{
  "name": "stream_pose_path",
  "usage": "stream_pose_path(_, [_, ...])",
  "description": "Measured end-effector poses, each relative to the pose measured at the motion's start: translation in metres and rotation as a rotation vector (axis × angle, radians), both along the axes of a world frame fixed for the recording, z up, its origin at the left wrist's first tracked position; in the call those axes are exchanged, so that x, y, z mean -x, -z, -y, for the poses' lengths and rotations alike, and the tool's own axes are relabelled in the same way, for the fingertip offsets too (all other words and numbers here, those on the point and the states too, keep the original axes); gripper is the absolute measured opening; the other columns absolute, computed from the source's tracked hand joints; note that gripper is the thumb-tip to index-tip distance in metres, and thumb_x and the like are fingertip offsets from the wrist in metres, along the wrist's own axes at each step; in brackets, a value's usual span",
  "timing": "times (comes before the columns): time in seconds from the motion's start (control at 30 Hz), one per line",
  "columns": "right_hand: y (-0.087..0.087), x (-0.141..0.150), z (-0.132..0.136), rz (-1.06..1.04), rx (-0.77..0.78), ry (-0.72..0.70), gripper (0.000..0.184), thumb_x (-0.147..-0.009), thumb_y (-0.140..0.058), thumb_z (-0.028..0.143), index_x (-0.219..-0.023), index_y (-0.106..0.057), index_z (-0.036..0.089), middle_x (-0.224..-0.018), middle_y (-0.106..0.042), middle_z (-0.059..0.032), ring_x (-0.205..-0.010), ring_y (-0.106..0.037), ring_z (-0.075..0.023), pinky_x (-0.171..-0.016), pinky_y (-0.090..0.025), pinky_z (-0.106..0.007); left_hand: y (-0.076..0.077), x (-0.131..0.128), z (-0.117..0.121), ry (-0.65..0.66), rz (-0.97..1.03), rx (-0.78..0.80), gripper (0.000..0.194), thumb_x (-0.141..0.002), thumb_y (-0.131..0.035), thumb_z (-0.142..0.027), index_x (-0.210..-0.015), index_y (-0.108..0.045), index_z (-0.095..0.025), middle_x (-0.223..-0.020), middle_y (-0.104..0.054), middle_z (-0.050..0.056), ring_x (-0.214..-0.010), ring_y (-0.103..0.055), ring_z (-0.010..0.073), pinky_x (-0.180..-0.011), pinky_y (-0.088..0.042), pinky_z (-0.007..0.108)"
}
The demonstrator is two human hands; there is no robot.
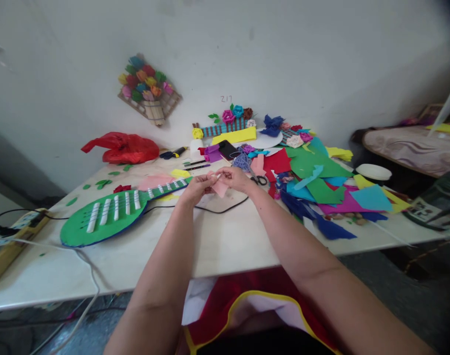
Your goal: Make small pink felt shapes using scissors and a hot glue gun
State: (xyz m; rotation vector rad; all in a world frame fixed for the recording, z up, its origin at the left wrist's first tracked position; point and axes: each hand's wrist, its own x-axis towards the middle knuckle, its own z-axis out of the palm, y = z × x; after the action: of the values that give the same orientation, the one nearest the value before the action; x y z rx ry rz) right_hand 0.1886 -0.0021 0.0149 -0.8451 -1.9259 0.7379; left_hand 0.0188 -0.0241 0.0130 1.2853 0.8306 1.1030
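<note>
Both my hands meet over the middle of the white table. My left hand (pixel 201 187) pinches one side of a small piece of pink paper (pixel 221 189). On its other side, the fingers of my right hand (pixel 234 177) are closed, with a thin pale stick (pixel 219 176) showing at their tips. Whether the paper is wrapped round the stick I cannot tell. Left of my hands lies a green guitar-shaped cutout (pixel 77 227) with white rolled strips across it. Close to my right wrist is a pair of scissors (pixel 260 180) with black handles.
Coloured paper sheets (pixel 317 162) cover the table's right side, near a large dark jar (pixel 437 202). A red plastic bag (pixel 130 148) sits at the back left. A power strip (pixel 16 241) and cables lie along the left edge. A black cord (pixel 225 211) runs below my hands.
</note>
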Motion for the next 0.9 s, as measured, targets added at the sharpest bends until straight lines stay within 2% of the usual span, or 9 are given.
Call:
stream_pose_path(0.1, [0.005,0.001,-0.005,0.052,-0.109,0.048,0.021,-0.07,-0.056,0.017,-0.086,-0.07,0.018,-0.075,-0.066,-0.0013,-0.065,-0.055,-0.0128,-0.062,-0.041,-0.024,-0.001,-0.001,0.0,-0.007,-0.005,0.015,0.028,-0.058,-0.078,-0.035,-0.069,-0.066,-0.011,-0.065,-0.064,0.005,-0.058,-0.059,0.0131,-0.059,-0.048,0.026])
stream_pose_path(0.33, [0.001,-0.004,-0.005,0.052,-0.146,0.053,0.017,-0.071,-0.061,0.019,-0.082,-0.074,0.023,-0.085,-0.072,-0.0027,-0.081,-0.064,-0.0194,-0.074,-0.045,-0.029,0.002,0.003,-0.003,0.016,0.014,0.048,0.029,-0.061,-0.076,-0.032,-0.077,-0.069,-0.009,-0.069,-0.066,0.008,-0.058,-0.061,0.014,-0.063,-0.052,0.029])
stream_pose_path(0.57, [-0.004,-0.005,-0.003,0.172,-0.213,0.1,0.013,-0.071,-0.067,0.023,-0.079,-0.075,0.028,-0.087,-0.073,-0.0016,-0.083,-0.064,-0.0215,-0.074,-0.043,-0.029,0.007,0.005,-0.009,0.004,0.068,0.14,0.026,-0.063,-0.071,-0.029,-0.079,-0.067,-0.008,-0.068,-0.068,0.011,-0.06,-0.065,0.0192,-0.061,-0.053,0.032])
stream_pose_path(0.73, [-0.007,-0.005,0.001,0.216,-0.217,0.144,0.011,-0.069,-0.069,0.024,-0.077,-0.075,0.029,-0.085,-0.073,-0.0018,-0.083,-0.063,-0.0215,-0.073,-0.041,-0.029,0.004,0.004,-0.01,-0.053,0.111,0.275,0.014,-0.067,-0.064,-0.021,-0.074,-0.066,-0.01,-0.063,-0.067,0.01,-0.056,-0.063,0.0185,-0.056,-0.052,0.03])
stream_pose_path(0.83, [-0.008,-0.004,0.001,0.154,-0.201,0.18,0.009,-0.068,-0.069,0.023,-0.074,-0.075,0.027,-0.082,-0.072,-0.0031,-0.079,-0.062,-0.0208,-0.07,-0.041,-0.029,0.002,0.004,-0.011,-0.125,0.143,0.31,0.008,-0.069,-0.059,-0.018,-0.072,-0.063,-0.011,-0.057,-0.065,0.008,-0.052,-0.062,0.0172,-0.054,-0.051,0.029])
stream_pose_path(0.9, [-0.008,-0.003,0.001,0.045,-0.128,0.225,0.007,-0.068,-0.069,0.023,-0.073,-0.074,0.024,-0.075,-0.07,-0.0031,-0.071,-0.062,-0.0192,-0.064,-0.042,-0.029,0.003,0.004,-0.013,-0.18,0.172,0.292,0.008,-0.071,-0.057,-0.017,-0.069,-0.062,-0.011,-0.055,-0.063,0.006,-0.051,-0.061,0.0161,-0.053,-0.05,0.028])
